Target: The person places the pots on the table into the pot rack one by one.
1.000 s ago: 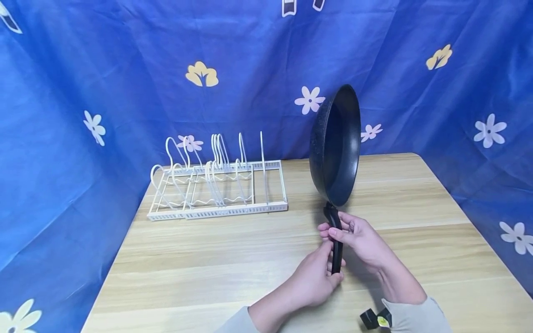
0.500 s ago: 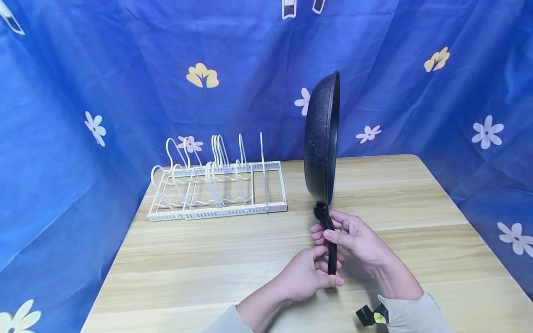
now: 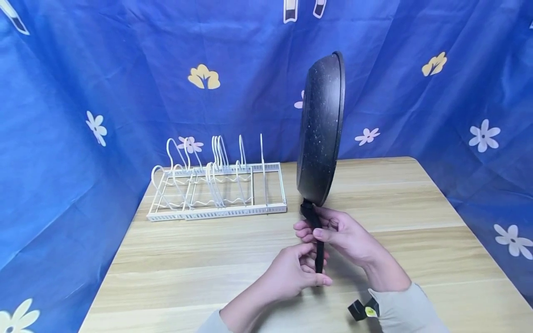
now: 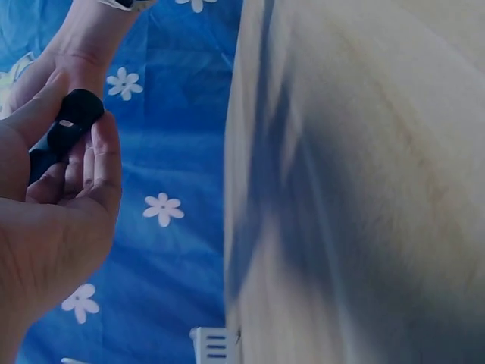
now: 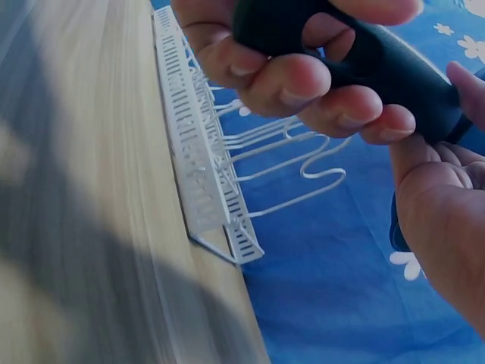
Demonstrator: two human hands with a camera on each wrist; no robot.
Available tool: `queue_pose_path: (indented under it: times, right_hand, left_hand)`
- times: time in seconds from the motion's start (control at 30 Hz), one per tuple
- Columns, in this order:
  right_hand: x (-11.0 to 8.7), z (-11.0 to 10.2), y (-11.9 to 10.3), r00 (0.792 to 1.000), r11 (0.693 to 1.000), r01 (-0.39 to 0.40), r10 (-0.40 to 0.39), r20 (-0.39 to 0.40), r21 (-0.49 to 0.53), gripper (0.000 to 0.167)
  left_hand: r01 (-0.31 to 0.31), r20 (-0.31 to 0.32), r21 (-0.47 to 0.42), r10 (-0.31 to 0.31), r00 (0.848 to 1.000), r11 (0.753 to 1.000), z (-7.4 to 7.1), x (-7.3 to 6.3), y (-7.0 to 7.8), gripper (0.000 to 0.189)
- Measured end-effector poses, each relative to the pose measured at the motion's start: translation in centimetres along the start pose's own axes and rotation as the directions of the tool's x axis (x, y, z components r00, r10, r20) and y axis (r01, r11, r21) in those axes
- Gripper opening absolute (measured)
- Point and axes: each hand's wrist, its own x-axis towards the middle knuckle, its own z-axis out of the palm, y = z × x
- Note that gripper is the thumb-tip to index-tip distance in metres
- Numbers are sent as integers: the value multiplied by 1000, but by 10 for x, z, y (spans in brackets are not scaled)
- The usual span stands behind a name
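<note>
A dark speckled frying pan (image 3: 320,125) stands upright in the air, its outer side turned towards the head camera. Its black handle (image 3: 319,256) points down over the table. My right hand (image 3: 350,238) grips the handle just below the pan's bowl, thumb in front and fingers behind. Lower down, my left hand (image 3: 287,273) holds the handle's end, with the thumb at the tip. The handle's end (image 4: 76,114) shows a small slot in the left wrist view. Close up in the right wrist view, fingers curl round the handle (image 5: 409,72). The pan's inside is hidden.
A white wire pan rack (image 3: 233,211) with upright loops stands at the back left of the wooden table (image 3: 187,259). Blue flowered cloth (image 3: 250,55) hangs behind and at both sides. A small black block (image 3: 357,310) sits by the right sleeve.
The pan has turned so its inside has gone out of sight and its speckled outside shows. Both hands have carried it a little left, and its top has risen.
</note>
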Motion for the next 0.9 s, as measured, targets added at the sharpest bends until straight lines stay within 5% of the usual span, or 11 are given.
queue_pose_path:
  times: [0.5,0.9]
  right_hand:
    - [46,27,-11,997,1000,-4,2,78,23,63]
    - [78,45,-5,974,998,-58,50,219,29,70]
  left_hand:
    - [-3,-128,212,31,991,977,-41,-22,17,45]
    - [53,-192,146,-24,981,988,-58,-44,20,42]
